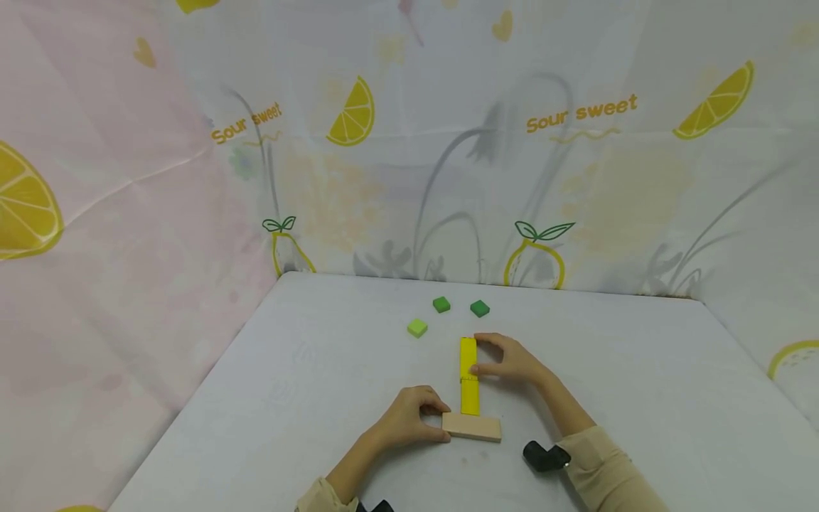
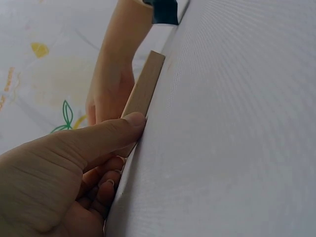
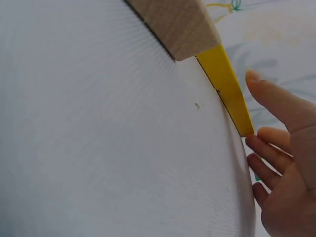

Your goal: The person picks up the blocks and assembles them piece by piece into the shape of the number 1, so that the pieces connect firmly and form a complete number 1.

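Head view: left hand pinches wood block; right hand, thumb and fingers apart, beside yellow blocks. Three green blocks lie beyond on tabletop.

Shows a white counter backed by a creased pale backdrop, printed with 2 orange "Sour sweet" captions, yellow lemon slices, 2 leafy lemon outlines and grey plant shapes. Turns pinkish along the left wall. Looks softly, fairly evenly lit.
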### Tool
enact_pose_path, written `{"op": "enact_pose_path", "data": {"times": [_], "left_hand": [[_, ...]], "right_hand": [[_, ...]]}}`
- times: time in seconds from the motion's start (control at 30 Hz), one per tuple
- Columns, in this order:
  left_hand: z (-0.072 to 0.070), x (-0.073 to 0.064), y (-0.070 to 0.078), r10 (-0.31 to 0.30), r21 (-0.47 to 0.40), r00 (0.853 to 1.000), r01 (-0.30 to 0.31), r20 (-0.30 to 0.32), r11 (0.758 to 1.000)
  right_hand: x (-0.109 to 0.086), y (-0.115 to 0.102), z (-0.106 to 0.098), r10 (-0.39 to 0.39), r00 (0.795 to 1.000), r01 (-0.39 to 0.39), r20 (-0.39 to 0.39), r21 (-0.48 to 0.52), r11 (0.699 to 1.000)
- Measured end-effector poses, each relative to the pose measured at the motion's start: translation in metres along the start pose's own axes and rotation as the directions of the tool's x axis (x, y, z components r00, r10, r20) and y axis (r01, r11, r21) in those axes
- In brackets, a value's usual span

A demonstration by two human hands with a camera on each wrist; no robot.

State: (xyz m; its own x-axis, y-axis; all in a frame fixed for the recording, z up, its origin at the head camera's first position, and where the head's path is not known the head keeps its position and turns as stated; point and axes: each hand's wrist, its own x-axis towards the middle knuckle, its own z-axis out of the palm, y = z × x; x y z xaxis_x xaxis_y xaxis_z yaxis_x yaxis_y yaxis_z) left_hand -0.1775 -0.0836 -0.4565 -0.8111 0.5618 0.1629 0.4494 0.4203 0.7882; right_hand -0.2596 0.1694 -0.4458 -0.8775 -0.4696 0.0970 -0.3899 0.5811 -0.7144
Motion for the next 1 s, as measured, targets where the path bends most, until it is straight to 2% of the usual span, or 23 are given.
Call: {"op": "enact_pose_path", "data": {"times": [0.23, 0.33, 0.43, 0.47, 0.57, 0.8, 1.0], "left_hand": [[0.0, 0.0, -0.002, 0.001, 0.0, 1.0, -0.001, -0.008, 1.0], [-0.001, 0.0, -0.001, 0.008, -0.001, 1.0, -0.008, -0.007, 1.0], [0.0, 0.0, -0.002, 0.041, 0.001, 0.999, -0.041, -0.012, 0.999], [0.0, 0.0, -0.002, 0.075, 0.018, 0.997, -0.074, -0.017, 0.997], [0.0, 0.0, -0.003, 0.102, 0.018, 0.995, -0.102, -0.022, 0.995], [0.001, -0.001, -0.003, 0.014, -0.021, 1.0, -0.014, 0.0, 1.0], [0.002, -0.001, -0.002, 0.016, -0.02, 1.0, -0.016, -0.003, 1.0]], "right_hand": [[0.011, 0.003, -0.005, -0.044, 0.991, 0.044, -0.125, -0.003, 0.999], [0.015, 0.006, -0.01, -0.043, 0.987, 0.045, -0.154, 0.011, 0.999], [0.019, 0.009, -0.017, -0.025, 0.985, 0.031, -0.169, 0.032, 0.999], [0.02, 0.01, -0.019, -0.024, 0.985, 0.03, -0.173, 0.032, 0.999], [0.022, 0.014, -0.024, -0.02, 0.982, 0.027, -0.186, 0.033, 0.999], [0.025, 0.024, -0.029, -0.005, 0.963, 0.021, -0.268, 0.057, 0.998], [0.035, 0.029, -0.034, 0.026, 0.951, -0.01, -0.309, 0.053, 0.999]]}}
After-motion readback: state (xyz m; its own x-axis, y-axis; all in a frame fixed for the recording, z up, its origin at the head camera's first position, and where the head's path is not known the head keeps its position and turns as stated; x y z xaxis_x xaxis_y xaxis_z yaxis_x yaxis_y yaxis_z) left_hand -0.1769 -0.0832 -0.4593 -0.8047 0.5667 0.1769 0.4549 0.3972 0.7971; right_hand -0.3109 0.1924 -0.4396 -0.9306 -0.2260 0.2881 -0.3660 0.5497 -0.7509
